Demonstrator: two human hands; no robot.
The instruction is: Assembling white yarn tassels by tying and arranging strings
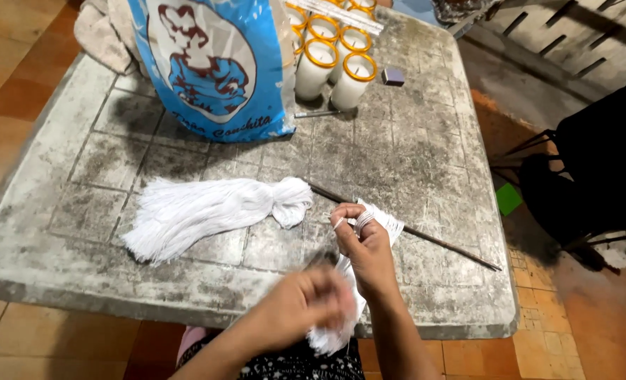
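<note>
My right hand [366, 246] is raised over the near edge of the stone table [411, 162], with white string [387, 222] wound around its fingers. My left hand [313, 299], blurred, pinches the loose tail of that same white string [330, 338] below it, near my lap. A large bundle of white string [207, 211] lies flat on the table to the left, its knotted end pointing right. A thin dark stick [433, 239] lies diagonally on the table behind my right hand.
A blue and white plastic bag [214, 63] stands at the back of the table. Beside it are several white candles in glasses with orange rims [334, 49] and a small matchbox [393, 76]. A black chair [595, 176] stands to the right.
</note>
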